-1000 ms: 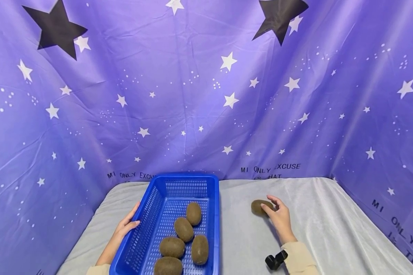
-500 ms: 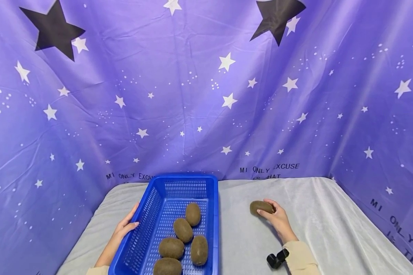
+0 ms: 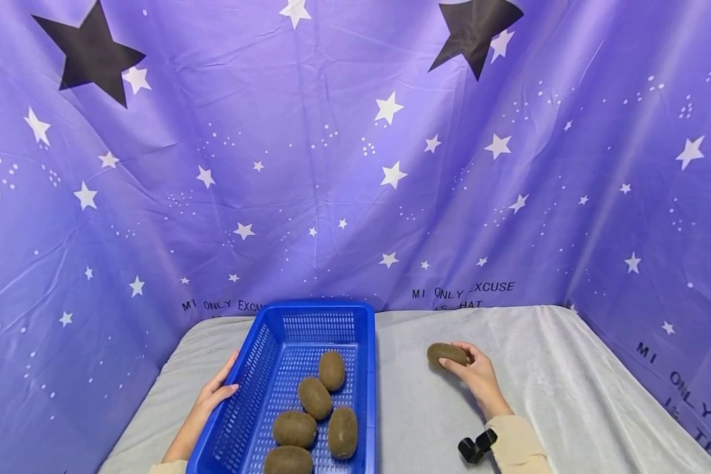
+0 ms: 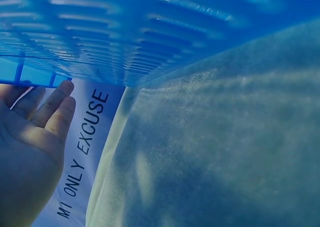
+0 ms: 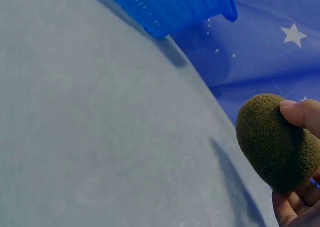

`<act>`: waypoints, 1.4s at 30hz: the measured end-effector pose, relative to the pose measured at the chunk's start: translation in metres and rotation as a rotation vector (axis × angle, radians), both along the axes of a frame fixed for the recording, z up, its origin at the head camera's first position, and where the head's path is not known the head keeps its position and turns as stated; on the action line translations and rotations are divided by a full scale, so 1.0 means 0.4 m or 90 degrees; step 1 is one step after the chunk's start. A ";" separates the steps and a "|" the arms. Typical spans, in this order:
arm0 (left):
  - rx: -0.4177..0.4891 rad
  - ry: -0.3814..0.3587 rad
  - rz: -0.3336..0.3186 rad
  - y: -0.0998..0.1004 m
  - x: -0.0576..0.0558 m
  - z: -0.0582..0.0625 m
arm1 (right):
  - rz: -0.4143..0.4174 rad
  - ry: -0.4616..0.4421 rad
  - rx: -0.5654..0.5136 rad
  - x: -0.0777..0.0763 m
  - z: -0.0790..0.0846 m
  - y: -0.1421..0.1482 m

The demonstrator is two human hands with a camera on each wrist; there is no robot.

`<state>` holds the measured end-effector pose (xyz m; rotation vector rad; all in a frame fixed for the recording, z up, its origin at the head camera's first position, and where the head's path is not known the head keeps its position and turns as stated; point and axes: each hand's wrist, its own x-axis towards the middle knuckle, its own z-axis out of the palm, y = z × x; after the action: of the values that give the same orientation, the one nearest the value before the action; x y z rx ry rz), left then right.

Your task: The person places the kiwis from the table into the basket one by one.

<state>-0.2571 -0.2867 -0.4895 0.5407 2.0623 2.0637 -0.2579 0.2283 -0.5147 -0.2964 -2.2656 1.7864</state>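
Observation:
A brown kiwi (image 3: 447,354) sits to the right of the blue plastic basket (image 3: 370,368), and my right hand (image 3: 473,370) grips it with thumb and fingers curled round it. In the right wrist view the kiwi (image 5: 275,142) hangs just above the grey cloth, with a shadow beneath it and the basket (image 5: 170,4) far off. My left hand (image 3: 222,388) rests with straight fingers against the basket's left wall; the left wrist view shows the left hand (image 4: 35,132) beside the basket's mesh (image 4: 125,32). Several kiwis (image 3: 315,397) lie inside the basket.
A grey cloth (image 3: 569,395) covers the table. A purple star-printed backdrop (image 3: 332,164) closes in the back and both sides. A black camera mount (image 3: 475,446) sits on my right wrist.
My right hand went from lying over the kiwi with loose fingers to gripping it, and the kiwi has shifted slightly up and left. The left hand and basket stayed put.

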 end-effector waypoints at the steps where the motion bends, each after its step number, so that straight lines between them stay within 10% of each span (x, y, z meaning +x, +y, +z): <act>1: -0.001 -0.003 0.002 0.000 0.001 0.001 | 0.002 0.000 -0.002 0.000 0.005 -0.002; 18: 0.016 0.006 -0.028 -0.002 -0.002 -0.002 | 0.110 0.087 -0.056 0.026 0.101 -0.100; 26: 0.042 0.147 -0.026 0.009 -0.021 -0.017 | 0.172 0.099 -0.078 0.040 0.141 -0.162; 42: 0.058 0.105 -0.056 -0.003 -0.016 -0.016 | 0.325 0.145 -0.056 0.050 0.176 -0.278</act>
<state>-0.2635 -0.2879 -0.4958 0.8281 1.9964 2.1343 -0.2379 0.1170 -0.4442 0.4933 -2.2316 2.0250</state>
